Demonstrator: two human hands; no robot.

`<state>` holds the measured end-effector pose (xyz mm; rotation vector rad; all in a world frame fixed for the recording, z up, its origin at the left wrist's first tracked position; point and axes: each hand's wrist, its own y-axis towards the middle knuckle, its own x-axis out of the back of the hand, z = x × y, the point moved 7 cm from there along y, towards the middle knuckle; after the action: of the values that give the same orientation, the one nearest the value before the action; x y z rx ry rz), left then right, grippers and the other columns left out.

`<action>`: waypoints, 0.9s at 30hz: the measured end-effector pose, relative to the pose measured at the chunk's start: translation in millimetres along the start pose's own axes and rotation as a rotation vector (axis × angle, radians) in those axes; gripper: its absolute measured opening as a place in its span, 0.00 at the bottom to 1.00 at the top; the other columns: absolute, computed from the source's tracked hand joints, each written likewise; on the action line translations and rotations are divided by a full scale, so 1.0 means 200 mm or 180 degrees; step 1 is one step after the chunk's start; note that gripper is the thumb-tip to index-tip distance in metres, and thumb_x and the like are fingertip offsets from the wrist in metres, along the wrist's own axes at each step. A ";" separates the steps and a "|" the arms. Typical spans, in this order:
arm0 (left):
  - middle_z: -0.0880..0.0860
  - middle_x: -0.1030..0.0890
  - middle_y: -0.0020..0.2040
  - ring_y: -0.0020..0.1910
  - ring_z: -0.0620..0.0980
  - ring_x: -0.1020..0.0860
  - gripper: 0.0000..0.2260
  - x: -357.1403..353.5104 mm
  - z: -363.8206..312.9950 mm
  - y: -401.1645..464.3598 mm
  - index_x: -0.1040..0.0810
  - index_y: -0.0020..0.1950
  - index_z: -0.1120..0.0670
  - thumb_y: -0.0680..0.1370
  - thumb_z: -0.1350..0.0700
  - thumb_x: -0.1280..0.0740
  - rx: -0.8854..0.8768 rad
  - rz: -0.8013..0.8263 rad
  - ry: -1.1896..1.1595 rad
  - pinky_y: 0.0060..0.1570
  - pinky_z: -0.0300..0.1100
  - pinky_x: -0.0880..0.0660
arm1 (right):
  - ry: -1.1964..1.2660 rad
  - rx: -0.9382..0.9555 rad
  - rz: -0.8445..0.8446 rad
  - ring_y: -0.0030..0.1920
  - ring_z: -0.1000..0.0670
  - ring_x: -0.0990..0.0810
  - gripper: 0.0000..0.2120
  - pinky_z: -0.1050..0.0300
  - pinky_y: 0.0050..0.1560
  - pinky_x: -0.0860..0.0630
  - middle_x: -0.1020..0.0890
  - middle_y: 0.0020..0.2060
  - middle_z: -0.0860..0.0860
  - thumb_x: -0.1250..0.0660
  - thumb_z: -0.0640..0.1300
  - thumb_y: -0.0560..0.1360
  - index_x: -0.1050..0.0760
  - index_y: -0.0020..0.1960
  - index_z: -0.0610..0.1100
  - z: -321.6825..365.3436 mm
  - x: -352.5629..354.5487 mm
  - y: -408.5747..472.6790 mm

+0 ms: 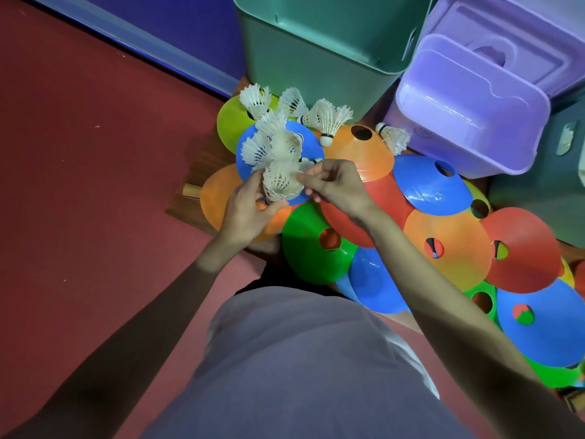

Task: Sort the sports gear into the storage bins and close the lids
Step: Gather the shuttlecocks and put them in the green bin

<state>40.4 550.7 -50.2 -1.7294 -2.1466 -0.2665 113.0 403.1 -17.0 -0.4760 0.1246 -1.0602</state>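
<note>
Over blue cone (pixel 308 137): both hands grip shuttlecock bunch (pixel 280 182).

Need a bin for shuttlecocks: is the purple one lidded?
Shut: the purple bin has its lid seated on top.

Red floor (pixel 95 185), overlapping coloured disc cones (pixel 449 245) spread on it (shuttlecocks (pixel 326 117) atop), teal bin (pixel 316 58), purple bin (pixel 468 122)
</note>
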 end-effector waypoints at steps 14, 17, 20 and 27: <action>0.50 0.19 0.53 0.50 0.39 0.21 0.25 0.09 0.05 -0.02 0.27 0.64 0.61 0.69 0.60 0.25 0.0068 -0.0519 -0.0183 0.49 0.26 0.27 | -0.2291 0.0267 -0.0966 0.43 0.46 0.20 0.16 0.56 0.40 0.27 0.17 0.40 0.46 0.31 0.52 0.73 0.23 0.50 0.39 -0.01 0.07 0.47; 0.51 0.18 0.51 0.49 0.44 0.19 0.25 0.11 0.03 -0.02 0.26 0.63 0.60 0.69 0.56 0.26 -0.0029 -0.0517 0.0004 0.48 0.27 0.27 | -0.2208 0.0376 -0.1145 0.40 0.46 0.21 0.07 0.54 0.39 0.26 0.19 0.37 0.46 0.33 0.43 0.73 0.22 0.43 0.39 0.01 0.11 0.45; 0.53 0.17 0.53 0.49 0.50 0.18 0.25 0.12 0.02 -0.01 0.26 0.64 0.59 0.69 0.54 0.26 -0.0121 -0.0533 0.0117 0.50 0.39 0.23 | -0.1835 0.0579 -0.1475 0.33 0.53 0.25 0.04 0.59 0.36 0.31 0.23 0.32 0.53 0.35 0.39 0.73 0.22 0.43 0.39 0.08 0.18 0.36; 0.53 0.18 0.52 0.48 0.54 0.19 0.23 0.10 -0.01 0.03 0.26 0.60 0.57 0.69 0.49 0.29 -0.0218 -0.0487 0.0246 0.47 0.54 0.22 | -0.0218 0.1046 -0.1167 0.25 0.55 0.29 0.04 0.63 0.30 0.32 0.26 0.26 0.49 0.38 0.37 0.69 0.25 0.37 0.41 0.29 0.22 0.07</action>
<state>43.7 569.5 -40.3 -1.5653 -2.2396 -0.4452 164.3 389.9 35.0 -0.2393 -0.2036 -1.3917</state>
